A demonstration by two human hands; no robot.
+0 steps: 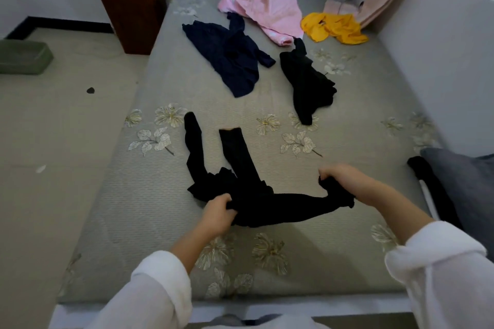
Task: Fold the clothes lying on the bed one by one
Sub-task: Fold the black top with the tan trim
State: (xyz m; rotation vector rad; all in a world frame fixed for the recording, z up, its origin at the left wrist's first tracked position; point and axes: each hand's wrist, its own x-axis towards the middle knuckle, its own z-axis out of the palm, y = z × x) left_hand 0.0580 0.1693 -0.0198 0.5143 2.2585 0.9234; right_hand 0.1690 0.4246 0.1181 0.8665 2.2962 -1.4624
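Left hand (pixel 217 211) and right hand (pixel 342 181) pinch the waist of black leggings (pixel 267 205) at the bed's (pixel 160 195) 6 o'clock end, legs pointing toward 12, each grip closed on cloth. Soft, light and limp, the pair likely handles best by waistband and cuffs.

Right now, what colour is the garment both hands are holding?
Black. The garment shows best in the head view.
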